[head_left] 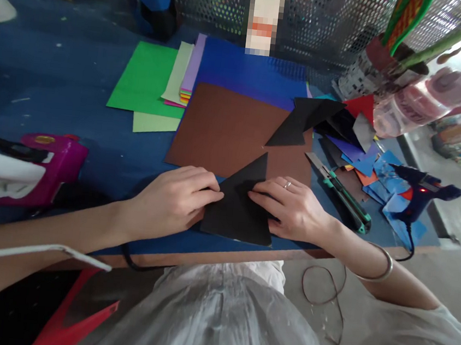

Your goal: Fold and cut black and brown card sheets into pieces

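A black paper triangle [237, 217] lies at the near edge of the blue table [59, 77], partly over a brown sheet [227, 128]. My left hand [174, 199] rests on its left edge, fingers curled and pressed onto the paper. My right hand [293, 206], with a ring and a bangle, presses its fingertips on the triangle's right side. Both hands meet near the paper's middle fold.
Green, purple and blue sheets [150, 76] are stacked behind. Another black piece [301, 122] and coloured scraps [363, 159] lie at right, with a utility knife [341, 192] and a blue glue gun [418, 192]. A pink device [45, 167] sits at left. A mesh wall stands behind.
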`<move>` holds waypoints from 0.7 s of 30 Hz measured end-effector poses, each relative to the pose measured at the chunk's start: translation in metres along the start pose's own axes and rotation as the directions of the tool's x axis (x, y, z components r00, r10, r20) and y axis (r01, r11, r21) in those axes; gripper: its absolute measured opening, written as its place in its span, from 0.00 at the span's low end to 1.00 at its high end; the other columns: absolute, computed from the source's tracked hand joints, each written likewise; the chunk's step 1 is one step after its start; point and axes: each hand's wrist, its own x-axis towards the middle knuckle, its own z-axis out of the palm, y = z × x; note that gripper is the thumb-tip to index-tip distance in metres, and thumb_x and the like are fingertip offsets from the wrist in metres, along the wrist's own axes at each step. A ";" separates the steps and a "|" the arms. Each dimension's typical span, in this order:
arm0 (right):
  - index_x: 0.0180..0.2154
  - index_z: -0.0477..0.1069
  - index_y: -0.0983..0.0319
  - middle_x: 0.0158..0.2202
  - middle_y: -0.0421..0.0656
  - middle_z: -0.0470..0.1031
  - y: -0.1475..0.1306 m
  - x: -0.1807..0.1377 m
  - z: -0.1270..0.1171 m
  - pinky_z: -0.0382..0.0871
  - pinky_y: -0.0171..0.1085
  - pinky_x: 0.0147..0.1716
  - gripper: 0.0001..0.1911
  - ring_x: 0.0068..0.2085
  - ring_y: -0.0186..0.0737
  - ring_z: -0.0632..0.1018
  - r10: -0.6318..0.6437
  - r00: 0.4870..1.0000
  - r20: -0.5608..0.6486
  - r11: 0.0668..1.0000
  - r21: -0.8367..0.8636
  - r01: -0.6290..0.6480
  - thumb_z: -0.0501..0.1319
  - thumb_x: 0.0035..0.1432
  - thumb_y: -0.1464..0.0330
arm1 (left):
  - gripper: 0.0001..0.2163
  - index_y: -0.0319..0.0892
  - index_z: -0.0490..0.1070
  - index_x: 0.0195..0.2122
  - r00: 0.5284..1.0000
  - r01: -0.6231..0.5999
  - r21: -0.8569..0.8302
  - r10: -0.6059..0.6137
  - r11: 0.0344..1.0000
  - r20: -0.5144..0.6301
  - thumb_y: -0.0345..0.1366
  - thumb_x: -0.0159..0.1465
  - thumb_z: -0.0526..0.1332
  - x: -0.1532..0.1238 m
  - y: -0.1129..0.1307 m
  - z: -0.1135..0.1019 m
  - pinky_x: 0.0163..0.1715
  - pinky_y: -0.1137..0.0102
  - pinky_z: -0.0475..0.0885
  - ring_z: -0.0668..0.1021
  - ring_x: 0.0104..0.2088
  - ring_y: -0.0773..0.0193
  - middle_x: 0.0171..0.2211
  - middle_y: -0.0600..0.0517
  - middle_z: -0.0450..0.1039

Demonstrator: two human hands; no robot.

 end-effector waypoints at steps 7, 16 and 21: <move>0.29 0.78 0.62 0.27 0.43 0.79 0.002 0.011 0.005 0.66 0.39 0.35 0.19 0.32 0.40 0.78 0.538 0.838 0.094 0.800 0.257 -0.543 0.63 0.71 0.58 | 0.11 0.43 0.82 0.40 0.924 0.378 -0.182 -0.382 0.908 0.014 0.40 0.72 0.61 0.014 -0.006 0.010 0.45 0.65 0.76 0.83 0.43 0.56 0.40 0.49 0.83; 0.24 0.71 0.61 0.24 0.40 0.72 0.007 0.024 0.000 0.56 0.39 0.36 0.20 0.32 0.40 0.73 0.681 0.699 0.217 0.677 0.178 -0.715 0.68 0.66 0.59 | 0.16 0.43 0.68 0.26 0.872 0.487 0.001 -0.486 0.873 0.055 0.44 0.69 0.61 0.020 -0.007 0.009 0.32 0.66 0.65 0.76 0.32 0.60 0.28 0.53 0.72; 0.22 0.64 0.60 0.22 0.37 0.66 0.006 0.028 0.001 0.52 0.39 0.34 0.23 0.28 0.37 0.67 0.699 0.680 0.220 0.664 0.152 -0.732 0.67 0.66 0.60 | 0.15 0.44 0.67 0.26 0.858 0.511 0.026 -0.512 0.859 0.052 0.44 0.69 0.61 0.019 -0.008 0.009 0.33 0.65 0.63 0.75 0.32 0.59 0.29 0.52 0.72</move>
